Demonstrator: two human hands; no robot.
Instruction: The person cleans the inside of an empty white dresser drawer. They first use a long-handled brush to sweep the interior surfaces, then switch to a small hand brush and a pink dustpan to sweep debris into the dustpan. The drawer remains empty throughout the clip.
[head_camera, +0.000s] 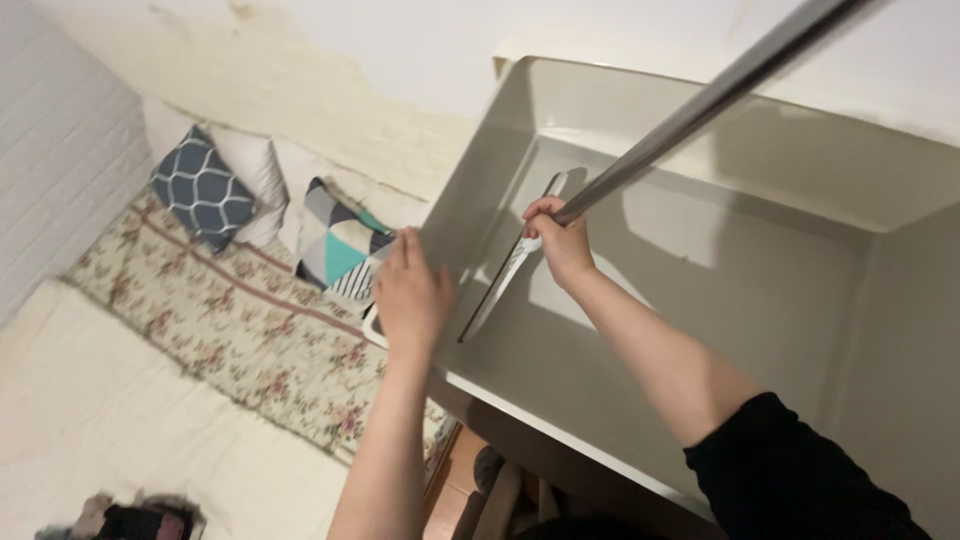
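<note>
I see right hand (560, 240) fingers clamped round metal rod (700, 105) inside grey cabinet (700, 260); left hand (410, 295) flat, fingers spread, on cabinet edge.

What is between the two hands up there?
In the head view, the grey side wall of the open-topped cabinet stands between them: the left hand is outside it, the right hand inside, gripping the metal pole.

both arms raised; left hand (410, 295) open, flat; right hand (562, 240) fisted.
</note>
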